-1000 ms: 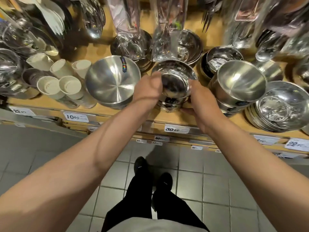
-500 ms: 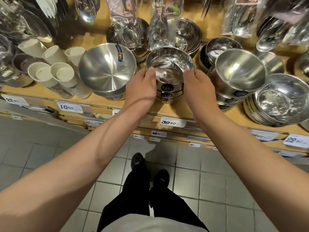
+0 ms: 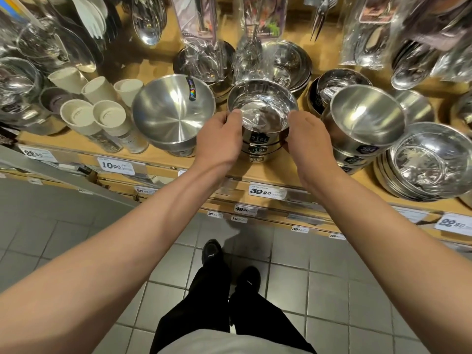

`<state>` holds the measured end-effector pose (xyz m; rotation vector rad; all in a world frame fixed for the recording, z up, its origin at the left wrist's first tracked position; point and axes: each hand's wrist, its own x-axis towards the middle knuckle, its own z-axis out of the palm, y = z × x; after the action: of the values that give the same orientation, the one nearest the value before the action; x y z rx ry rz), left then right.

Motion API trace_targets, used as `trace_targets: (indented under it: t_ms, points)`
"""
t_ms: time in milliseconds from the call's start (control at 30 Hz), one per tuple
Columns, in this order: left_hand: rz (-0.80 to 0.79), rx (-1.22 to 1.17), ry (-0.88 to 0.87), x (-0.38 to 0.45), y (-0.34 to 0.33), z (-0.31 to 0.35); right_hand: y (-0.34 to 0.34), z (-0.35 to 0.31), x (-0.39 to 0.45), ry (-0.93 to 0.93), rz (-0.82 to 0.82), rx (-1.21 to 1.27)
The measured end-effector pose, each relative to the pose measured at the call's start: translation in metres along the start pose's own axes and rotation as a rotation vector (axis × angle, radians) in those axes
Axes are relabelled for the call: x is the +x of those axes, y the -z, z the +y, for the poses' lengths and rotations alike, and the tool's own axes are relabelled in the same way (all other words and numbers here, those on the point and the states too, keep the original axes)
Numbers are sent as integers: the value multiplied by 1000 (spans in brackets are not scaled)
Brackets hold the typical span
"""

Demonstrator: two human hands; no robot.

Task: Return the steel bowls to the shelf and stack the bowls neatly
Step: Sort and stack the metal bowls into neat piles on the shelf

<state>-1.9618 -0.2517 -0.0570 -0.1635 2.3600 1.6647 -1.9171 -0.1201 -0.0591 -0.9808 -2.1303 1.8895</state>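
A shiny steel bowl (image 3: 263,108) sits on top of a stack of like bowls (image 3: 256,150) with black labels, at the front of the wooden shelf (image 3: 229,172). My left hand (image 3: 219,139) grips the top bowl's left side, thumb on the rim. On the right side my right hand (image 3: 305,139) holds the same bowl. A wide matte steel bowl (image 3: 173,111) tilts forward just left of the stack. Another stack of tilted steel bowls (image 3: 365,121) stands to the right.
White cups (image 3: 94,108) lie at the left. Shallow steel dishes (image 3: 429,162) pile at the right. Bagged cutlery (image 3: 199,34) hangs above the bowls. More bowls (image 3: 288,65) fill the shelf's back. Price tags (image 3: 267,191) line the shelf edge; grey floor tiles lie below.
The tilted bowl has been turned upright and lowered onto the stack. Both hands have shifted from its near side to its left and right flanks.
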Motion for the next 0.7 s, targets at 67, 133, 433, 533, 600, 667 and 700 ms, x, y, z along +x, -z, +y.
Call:
trace_targets:
  t_ms: [67, 133, 433, 533, 600, 667, 700]
  points:
    - [7, 25, -8, 0, 0, 1, 0, 0, -1, 2, -7, 3]
    - [9, 40, -7, 2, 0, 0, 0, 2, -2, 19, -17, -4]
    - [14, 94, -115, 3, 3, -6, -1, 6, -3, 68, 1, -86]
    - [46, 155, -207, 3, 5, -2, -1, 3, -5, 96, 9, -96]
    - [54, 164, -231, 6, 6, -2, -1, 1, -6, 114, 5, -102]
    - [58, 171, -242, 9, 6, -5, 0, 0, -7, 132, -1, -118]
    - [60, 180, -237, 10, 5, -6, 0, 0, -7, 131, -1, -124]
